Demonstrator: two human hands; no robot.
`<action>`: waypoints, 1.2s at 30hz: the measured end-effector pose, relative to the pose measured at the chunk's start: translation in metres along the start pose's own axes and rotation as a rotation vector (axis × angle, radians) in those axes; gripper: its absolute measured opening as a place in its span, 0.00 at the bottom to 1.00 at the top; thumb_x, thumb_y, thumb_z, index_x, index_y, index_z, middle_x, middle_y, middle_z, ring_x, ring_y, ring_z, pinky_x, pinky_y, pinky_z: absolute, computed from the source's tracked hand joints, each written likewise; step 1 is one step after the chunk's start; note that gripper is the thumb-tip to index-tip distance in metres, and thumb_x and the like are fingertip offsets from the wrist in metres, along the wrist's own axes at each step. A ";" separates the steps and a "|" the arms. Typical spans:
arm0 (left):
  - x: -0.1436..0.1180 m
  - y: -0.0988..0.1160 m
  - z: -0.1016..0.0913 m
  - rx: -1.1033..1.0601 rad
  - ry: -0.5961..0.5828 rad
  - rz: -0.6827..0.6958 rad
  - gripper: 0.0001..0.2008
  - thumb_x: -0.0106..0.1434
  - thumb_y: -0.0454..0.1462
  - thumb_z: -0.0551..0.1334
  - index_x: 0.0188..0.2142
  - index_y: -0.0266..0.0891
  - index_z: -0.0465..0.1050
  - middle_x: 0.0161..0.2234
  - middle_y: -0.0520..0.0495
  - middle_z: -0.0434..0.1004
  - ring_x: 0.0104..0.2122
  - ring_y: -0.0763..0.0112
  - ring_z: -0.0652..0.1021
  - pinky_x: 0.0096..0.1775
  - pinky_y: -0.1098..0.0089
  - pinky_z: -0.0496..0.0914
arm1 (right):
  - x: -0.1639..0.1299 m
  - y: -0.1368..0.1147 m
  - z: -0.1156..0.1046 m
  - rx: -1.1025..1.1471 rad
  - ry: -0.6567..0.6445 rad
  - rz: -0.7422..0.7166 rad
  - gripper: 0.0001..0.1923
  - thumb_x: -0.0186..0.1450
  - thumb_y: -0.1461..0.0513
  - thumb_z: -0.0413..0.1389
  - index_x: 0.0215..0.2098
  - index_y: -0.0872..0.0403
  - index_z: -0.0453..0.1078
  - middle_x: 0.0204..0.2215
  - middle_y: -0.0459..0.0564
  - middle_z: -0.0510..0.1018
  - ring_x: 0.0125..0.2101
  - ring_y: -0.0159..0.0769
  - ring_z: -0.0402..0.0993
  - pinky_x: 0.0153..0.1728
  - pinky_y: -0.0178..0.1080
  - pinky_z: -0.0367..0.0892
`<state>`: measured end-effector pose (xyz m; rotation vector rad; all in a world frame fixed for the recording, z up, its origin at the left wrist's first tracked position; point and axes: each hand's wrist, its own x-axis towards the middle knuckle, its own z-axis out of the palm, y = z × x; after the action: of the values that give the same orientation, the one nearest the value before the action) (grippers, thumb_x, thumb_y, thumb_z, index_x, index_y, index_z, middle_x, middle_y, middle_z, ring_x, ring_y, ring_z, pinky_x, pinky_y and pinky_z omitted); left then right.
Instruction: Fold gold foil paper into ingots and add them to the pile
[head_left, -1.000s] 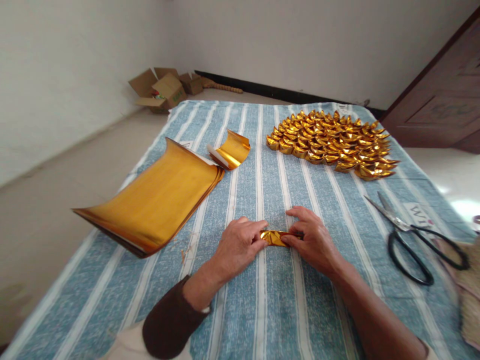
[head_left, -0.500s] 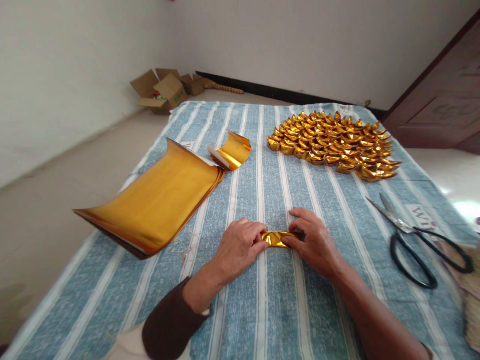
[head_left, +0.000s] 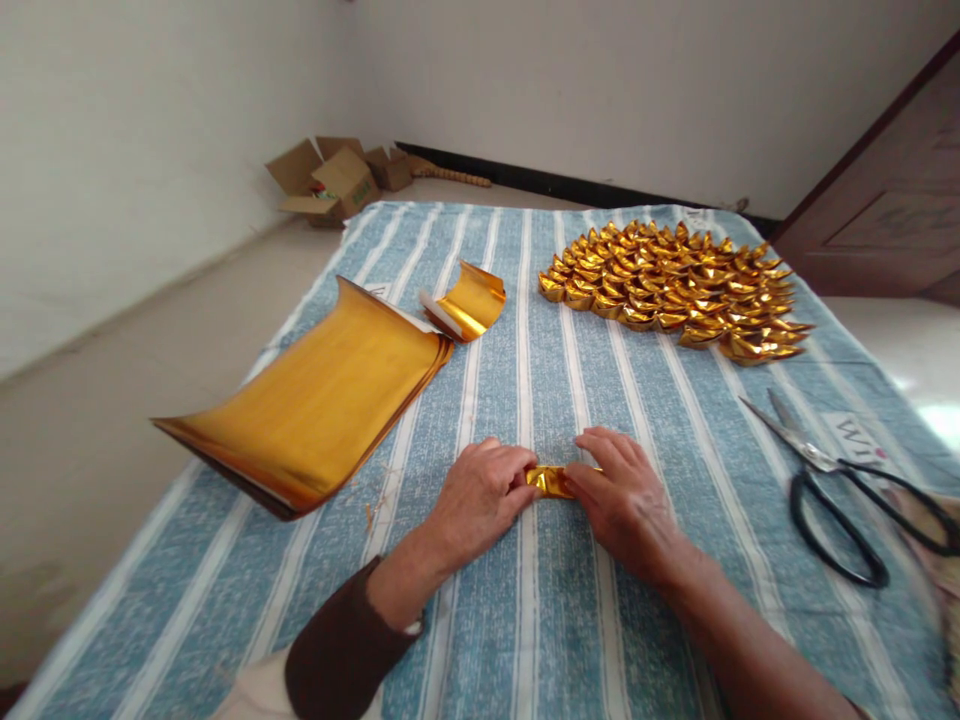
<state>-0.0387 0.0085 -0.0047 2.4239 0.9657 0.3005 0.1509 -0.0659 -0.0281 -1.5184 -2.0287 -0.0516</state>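
**Both hands pinching a gold foil strip on the striped cloth**

Your left hand [head_left: 480, 495] and right hand [head_left: 626, 500] lie close together, fingertips closed on opposite ends of a small folded gold foil piece [head_left: 550, 481], which rests on the blue striped cloth [head_left: 540, 620] between them, near the front edge. Only its middle shows; the ends are hidden under your fingers.

To the left, well apart, a curled stack of gold foil sheets [head_left: 315, 405] lies with a smaller curled sheet [head_left: 469, 300] just beyond it. At the far side sits a dense cluster of finished gold folded pieces [head_left: 675, 285]. Black-handled scissors [head_left: 832, 480] lie to your right, blades apart.

Likely risks: uneven pressure from the two hands could skew the crease or tear the thin foil; the slick surface may slip from your fingertips; a wide sweep of the right forearm could meet the open scissor blades.
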 end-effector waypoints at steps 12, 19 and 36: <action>-0.002 -0.001 0.002 0.018 0.005 0.007 0.05 0.64 0.38 0.64 0.34 0.40 0.71 0.28 0.54 0.75 0.30 0.68 0.70 0.34 0.66 0.60 | -0.005 -0.013 0.004 -0.122 -0.037 -0.078 0.13 0.70 0.69 0.48 0.38 0.53 0.73 0.40 0.56 0.78 0.48 0.47 0.70 0.48 0.48 0.66; -0.001 0.000 0.002 -0.005 -0.002 -0.008 0.06 0.63 0.39 0.66 0.33 0.39 0.72 0.26 0.54 0.74 0.30 0.68 0.69 0.34 0.67 0.59 | -0.007 -0.028 0.003 -0.216 -0.070 -0.045 0.14 0.70 0.69 0.45 0.39 0.58 0.73 0.39 0.57 0.77 0.45 0.46 0.68 0.42 0.46 0.63; -0.002 0.000 0.002 -0.020 0.014 -0.014 0.07 0.63 0.39 0.66 0.33 0.39 0.73 0.26 0.54 0.75 0.29 0.69 0.69 0.34 0.67 0.59 | -0.022 -0.044 0.017 -0.419 -0.043 -0.018 0.16 0.70 0.66 0.46 0.48 0.66 0.71 0.46 0.64 0.77 0.47 0.51 0.69 0.45 0.48 0.65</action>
<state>-0.0392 0.0063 -0.0058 2.3989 0.9811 0.3214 0.1080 -0.0935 -0.0392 -1.7600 -2.1591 -0.4820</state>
